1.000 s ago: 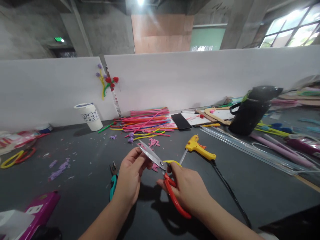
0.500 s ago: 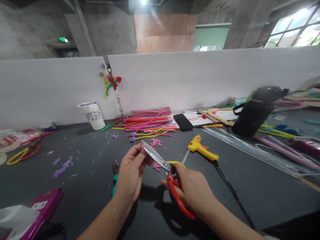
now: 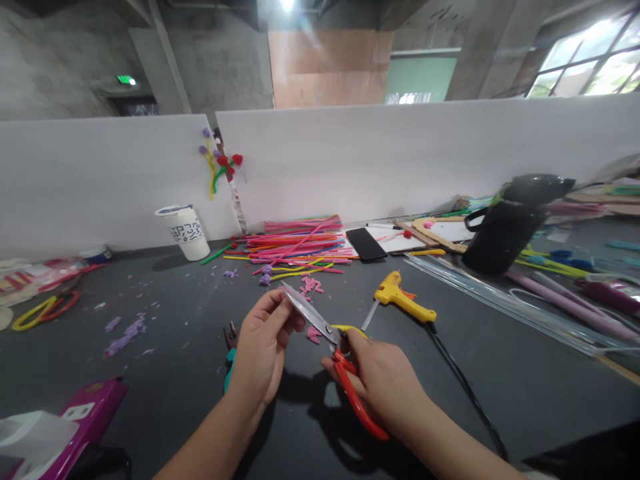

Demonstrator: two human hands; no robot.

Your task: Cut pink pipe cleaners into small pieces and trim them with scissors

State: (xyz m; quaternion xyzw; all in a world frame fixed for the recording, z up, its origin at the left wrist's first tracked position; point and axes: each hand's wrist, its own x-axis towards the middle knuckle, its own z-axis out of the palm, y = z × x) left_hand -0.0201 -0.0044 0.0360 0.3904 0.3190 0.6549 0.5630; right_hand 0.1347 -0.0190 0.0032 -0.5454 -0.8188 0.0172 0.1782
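Observation:
My right hand [image 3: 385,373] is wrapped round the red handles of a pair of scissors [image 3: 313,315], whose blades point up and to the left. My left hand [image 3: 263,340] is closed in a pinch by the blade tips; what lies between its fingertips is hidden. Behind the right hand's fingers shows a yellow stem [image 3: 349,328], perhaps a pipe cleaner; I cannot tell whether it is held. Short pink fuzzy pieces [image 3: 312,285] lie beyond the blades. Pliers with teal handles [image 3: 231,357] rest beside my left wrist, partly covered by it.
A yellow glue gun [image 3: 405,299] lies to the right, its black cord running forward. Further back are a pile of pipe cleaners [image 3: 300,247], a phone [image 3: 367,244], a white cup [image 3: 184,232] and a black jug [image 3: 510,223]. A purple power strip [image 3: 97,407] is at front left.
Almost nothing differs. The scissors and my right hand have shifted very slightly to the left, and the left hand keeps its pinch.

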